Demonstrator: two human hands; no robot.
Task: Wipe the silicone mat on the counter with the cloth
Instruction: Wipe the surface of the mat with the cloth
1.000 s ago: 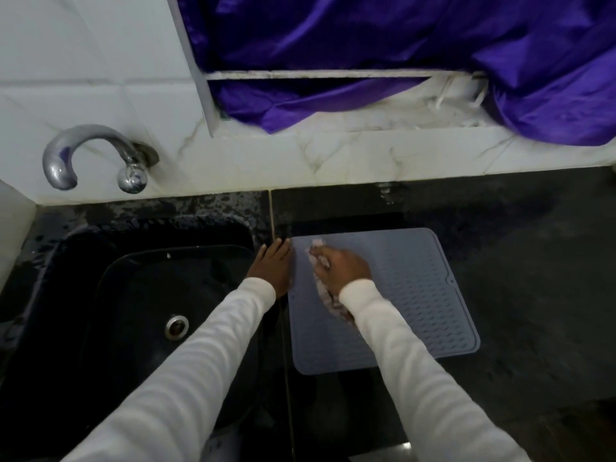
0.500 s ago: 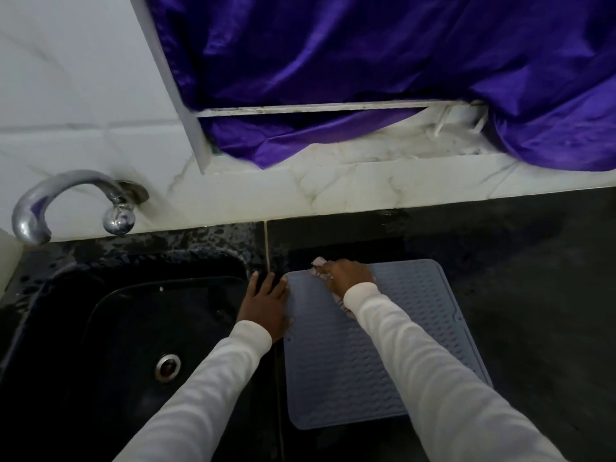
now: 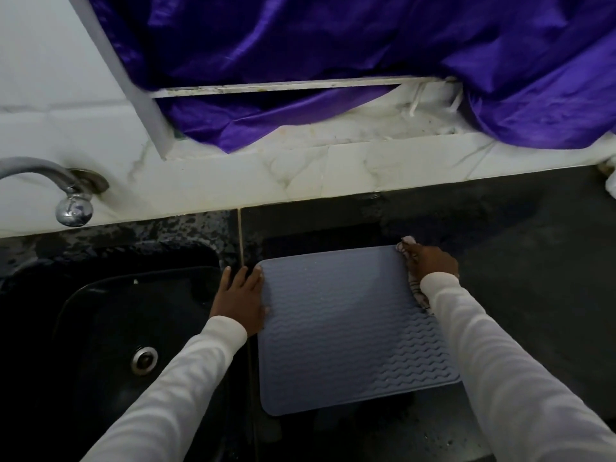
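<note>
Holding one cloth [image 3: 407, 245] bunched under curled fingers, the right hand [image 3: 432, 263] is pressing the far right corner of the one mat [image 3: 346, 328]. The left hand [image 3: 240, 299] is lying flat, fingers straight and slightly apart, thumb touching the mat's left edge on the counter [image 3: 520, 295].

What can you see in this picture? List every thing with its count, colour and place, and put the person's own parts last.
silicone mat: one, grey-blue, flat on the counter right of the sink
cloth: one, pale and patterned, at the mat's far right corner under the right hand
counter: one, black
sink: one, black, left of the mat
tap: one, chrome, on the wall above the sink
curtain: one, purple, over the sill
left hand: flat on the mat's left edge
right hand: holds the cloth
sleeves: two, white
</note>
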